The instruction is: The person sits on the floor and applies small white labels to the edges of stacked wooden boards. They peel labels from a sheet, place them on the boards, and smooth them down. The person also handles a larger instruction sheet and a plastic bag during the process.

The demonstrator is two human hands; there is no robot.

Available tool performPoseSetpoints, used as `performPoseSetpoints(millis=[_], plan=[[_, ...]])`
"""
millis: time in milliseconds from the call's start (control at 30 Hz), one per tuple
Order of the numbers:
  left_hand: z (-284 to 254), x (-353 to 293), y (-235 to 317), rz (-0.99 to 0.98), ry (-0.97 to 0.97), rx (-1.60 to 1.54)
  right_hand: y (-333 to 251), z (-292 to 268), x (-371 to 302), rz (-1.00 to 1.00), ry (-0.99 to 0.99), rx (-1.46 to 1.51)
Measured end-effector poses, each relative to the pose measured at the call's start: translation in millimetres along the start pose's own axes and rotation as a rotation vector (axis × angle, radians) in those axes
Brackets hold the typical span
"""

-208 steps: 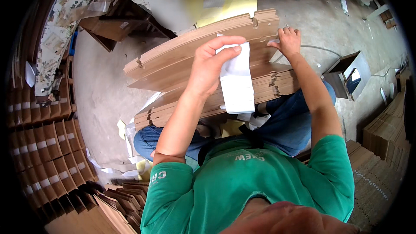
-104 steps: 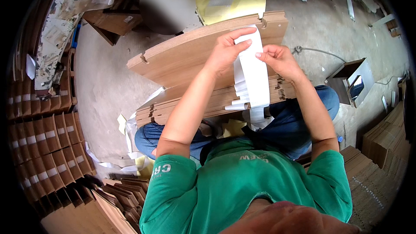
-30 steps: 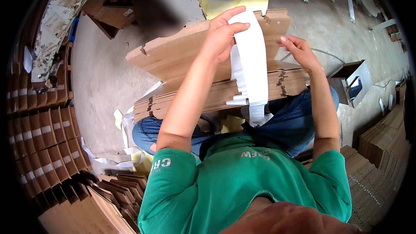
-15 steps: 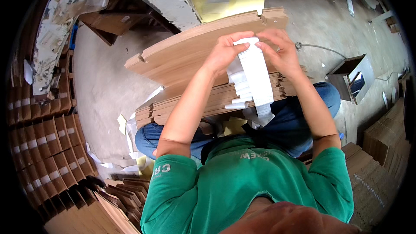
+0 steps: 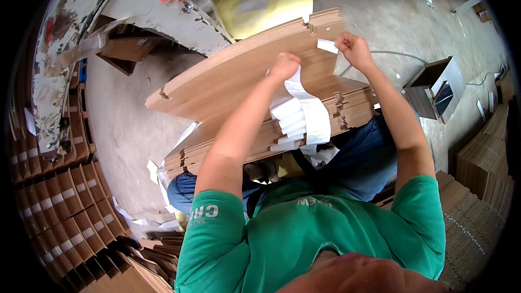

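Observation:
My left hand [image 5: 286, 66] is closed around the upper end of a long white label strip [image 5: 316, 116], which curls down over the stacked brown boards in several loose folds. My right hand [image 5: 354, 49], fingers pinched, grips one small white label [image 5: 327, 46] that is separate from the strip. This label is at the right end of an upright brown board [image 5: 239, 73] with notched edges; whether it touches the board I cannot tell. Below it, a stack of notched brown boards [image 5: 228, 149] lies across my lap area, between my bent knees.
Yellow paper [image 5: 260, 2] lies beyond the upright board. A worn white metal frame [image 5: 157, 8] stands at the far left. Divided brown boxes [image 5: 59, 195] line the left side. At right are a small open box [image 5: 437, 89] and stacked brown sheets [image 5: 477, 157].
My hands have moved apart: the right went rightward with a single white label torn or peeled off, while the left keeps the strip, lower and slightly left. The view has shifted a little.

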State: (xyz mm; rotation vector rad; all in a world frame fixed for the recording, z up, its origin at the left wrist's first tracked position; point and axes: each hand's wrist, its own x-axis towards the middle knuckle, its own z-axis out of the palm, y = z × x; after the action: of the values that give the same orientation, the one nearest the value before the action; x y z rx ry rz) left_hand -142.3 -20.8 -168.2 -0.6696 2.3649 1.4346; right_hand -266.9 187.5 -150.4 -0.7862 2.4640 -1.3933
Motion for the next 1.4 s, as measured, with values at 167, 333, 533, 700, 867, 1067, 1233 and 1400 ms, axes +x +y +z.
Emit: performPoseSetpoints(millis=[167, 333, 533, 700, 867, 1067, 1233, 1400], plan=[[24.7, 12.8, 59.7, 0.191, -0.047, 0.253, 31.1, 5.7, 21.8, 0.023, 0.062, 0.066], [26.6, 35.1, 62.8, 0.104, -0.082, 0.236, 20.6, 20.2, 28.2, -0.056, 0.237, -0.059], [11.1, 24.1, 42.5, 0.139, -0.005, 0.084, 1.4, 7.1, 27.6, -0.02, 0.27, -0.519], [-29.0, -43.8, 55.2, 0.1, 0.04, -0.362, 43.9, -2.4, 42.7, 0.104, 0.438, 0.05], [-69.1, -119.0, 62.9, 0.182, 0.041, -0.932, 16.3, 1.2, 45.6, 0.346, 0.322, 0.136], [-101.6, -195.2, 89.5, 0.408, 0.037, -1.137, 9.7, -7.7, 34.0, 0.5, 0.285, 0.277], [-109.4, -199.4, 108.0, 0.526, 0.097, -1.072, -32.3, -32.0, 1.9, 0.396, -0.125, -0.65], [-95.3, -157.2, 100.7, 0.328, 0.052, -1.05, -110.4, -14.5, -48.0, 0.12, -0.135, 0.216]])
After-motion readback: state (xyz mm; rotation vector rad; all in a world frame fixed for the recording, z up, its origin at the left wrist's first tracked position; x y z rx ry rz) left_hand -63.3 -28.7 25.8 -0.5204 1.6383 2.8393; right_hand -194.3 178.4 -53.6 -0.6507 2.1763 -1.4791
